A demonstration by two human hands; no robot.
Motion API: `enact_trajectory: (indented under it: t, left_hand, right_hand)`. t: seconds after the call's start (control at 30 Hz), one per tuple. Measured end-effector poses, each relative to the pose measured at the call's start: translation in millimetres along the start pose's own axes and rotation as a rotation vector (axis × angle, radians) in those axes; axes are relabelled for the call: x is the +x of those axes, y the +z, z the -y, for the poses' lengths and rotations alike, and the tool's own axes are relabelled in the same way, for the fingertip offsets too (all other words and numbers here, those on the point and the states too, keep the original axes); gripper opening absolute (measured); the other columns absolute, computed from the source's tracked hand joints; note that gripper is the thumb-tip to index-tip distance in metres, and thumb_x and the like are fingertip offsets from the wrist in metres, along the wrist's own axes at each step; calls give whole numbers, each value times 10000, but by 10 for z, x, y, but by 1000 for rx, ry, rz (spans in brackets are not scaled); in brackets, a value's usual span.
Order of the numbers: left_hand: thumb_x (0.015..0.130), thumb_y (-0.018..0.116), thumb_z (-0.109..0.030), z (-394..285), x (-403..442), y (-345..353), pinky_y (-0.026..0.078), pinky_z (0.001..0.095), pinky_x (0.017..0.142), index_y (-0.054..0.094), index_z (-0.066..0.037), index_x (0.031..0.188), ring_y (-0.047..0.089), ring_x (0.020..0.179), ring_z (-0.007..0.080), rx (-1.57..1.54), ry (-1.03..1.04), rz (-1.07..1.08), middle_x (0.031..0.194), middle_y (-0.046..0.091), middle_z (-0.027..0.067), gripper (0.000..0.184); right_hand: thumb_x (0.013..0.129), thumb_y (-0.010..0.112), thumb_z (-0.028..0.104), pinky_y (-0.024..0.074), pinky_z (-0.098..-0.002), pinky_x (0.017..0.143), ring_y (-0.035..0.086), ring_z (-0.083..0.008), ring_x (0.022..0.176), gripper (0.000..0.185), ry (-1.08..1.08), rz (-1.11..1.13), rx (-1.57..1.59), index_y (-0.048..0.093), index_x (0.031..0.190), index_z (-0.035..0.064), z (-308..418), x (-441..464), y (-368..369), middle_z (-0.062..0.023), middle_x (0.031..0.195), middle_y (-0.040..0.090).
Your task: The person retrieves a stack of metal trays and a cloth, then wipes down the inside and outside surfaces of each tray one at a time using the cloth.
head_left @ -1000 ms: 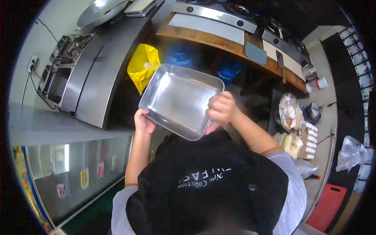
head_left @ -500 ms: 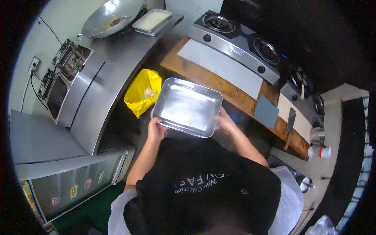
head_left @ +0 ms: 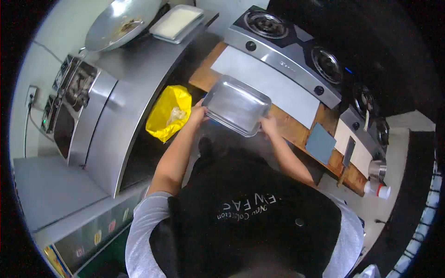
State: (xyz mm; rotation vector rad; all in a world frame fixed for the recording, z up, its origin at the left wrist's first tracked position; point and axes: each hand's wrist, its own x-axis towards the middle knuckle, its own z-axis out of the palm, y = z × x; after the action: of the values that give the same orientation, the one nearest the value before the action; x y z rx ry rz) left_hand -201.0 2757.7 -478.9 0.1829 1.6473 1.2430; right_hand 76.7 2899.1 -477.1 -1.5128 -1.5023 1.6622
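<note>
A shallow rectangular metal tray [head_left: 237, 105] with rounded corners is held level in front of my body, its inside bare. My left hand [head_left: 199, 114] grips its left edge, with the fingers partly hidden beneath. On the opposite short side, my right hand [head_left: 269, 124] holds the edge near the corner. The tray's far part overlaps the wooden counter [head_left: 202, 76] and the white board [head_left: 259, 78] lying there; whether it touches them I cannot tell.
Left of the tray sits an open yellow bag [head_left: 160, 113] with something pale inside. A gas stove [head_left: 285, 65] lies beyond the counter. To the right are a grey board [head_left: 321, 143] and a cleaver [head_left: 349, 152]. A wok [head_left: 109, 34] and stacked trays [head_left: 174, 25] stand back left.
Both hands have carried the tray forward, away from my body and slightly right, from beside the yellow bag to over the counter's near edge. The camera view has shifted a little.
</note>
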Motion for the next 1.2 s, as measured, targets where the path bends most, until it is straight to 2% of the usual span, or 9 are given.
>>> enact_trajectory:
  t: [0.37, 0.77, 0.9, 0.93, 0.97, 1.07, 1.1, 1.17, 1.2]
  left_hand:
    - [775, 520, -8, -76, 384, 229, 546, 307, 659, 474, -150, 1389, 601, 898, 210, -55, 94, -3, 1163, 576, 128, 632]
    - [787, 665, -551, 306, 23, 207, 244, 696, 1001, 25, -238, 1529, 224, 1374, 411, -463, -78, 9, 1555, 193, 100, 1030]
    - [800, 629, -602, 563, -145, -92, 255, 693, 989, 86, -244, 1529, 254, 1349, 419, -415, -94, -24, 1555, 180, 107, 977]
    - [839, 595, -587, 335, -552, -65, 371, 572, 962, 477, -166, 1372, 470, 1189, 350, -386, -90, -212, 1376, 478, 122, 689]
    - [839, 595, -587, 497, -599, -258, 371, 572, 962, 477, -166, 1372, 470, 1189, 350, -442, -72, -280, 1376, 478, 122, 689]
    - [862, 637, -371, 1071, -816, -832, 490, 322, 789, 684, -97, 633, 641, 727, 244, 233, 46, -490, 722, 684, 50, 360]
    - [862, 637, -371, 1261, -963, -977, 490, 322, 789, 684, -97, 633, 641, 727, 244, 182, 31, -582, 722, 684, 50, 360]
    - [758, 717, -329, 1789, -1350, -1215, 498, 357, 860, 715, -99, 740, 649, 887, 284, 1057, -4, -722, 908, 704, 95, 230]
    - [671, 757, -345, 1946, -1695, -1157, 450, 486, 974, 736, -132, 878, 586, 1102, 304, 462, -27, -1049, 1177, 640, 113, 298]
  right_hand:
    - [777, 632, 5, 534, -311, 596, 646, -191, 750, 427, -95, -109, -130, 557, 1198, 9, -517, 721, -81, -100, 946, 652]
    - [699, 785, 240, 384, -377, 1030, 471, -323, 1249, 914, -291, -291, -218, 310, 1413, -75, -103, 334, -148, -269, 1352, 471]
    - [698, 795, 232, 325, -391, 1088, 427, -360, 1290, 932, -339, -282, -113, 293, 1406, -106, -271, 436, -199, -300, 1392, 417]
    - [695, 799, 225, 318, -399, 1091, 414, -364, 1299, 933, -335, -245, 8, 293, 1406, -106, -414, 486, -180, -308, 1399, 402]
    - [714, 786, 200, 299, -426, 1099, 385, -392, 1313, 897, -436, -259, -200, 301, 1408, -97, -190, 268, -229, -312, 1419, 369]
    - [815, 669, 84, 357, -442, 1026, 478, -355, 1178, 549, -972, -140, -431, 448, 1303, -37, 246, -147, -122, -222, 1239, 501]
    - [795, 668, 34, 410, -418, 885, 513, -312, 966, 253, -1089, -19, -416, 538, 1005, -25, 298, -164, -51, -167, 1001, 527]
    - [780, 647, -28, 309, -351, 555, 348, -207, 596, 372, -1049, 276, -385, 314, 625, 28, 473, -313, 151, -80, 636, 341]
    - [769, 611, -60, 273, -353, 501, 331, -206, 539, 363, -1094, 434, -432, 298, 608, 30, 469, -274, 237, -80, 598, 324]
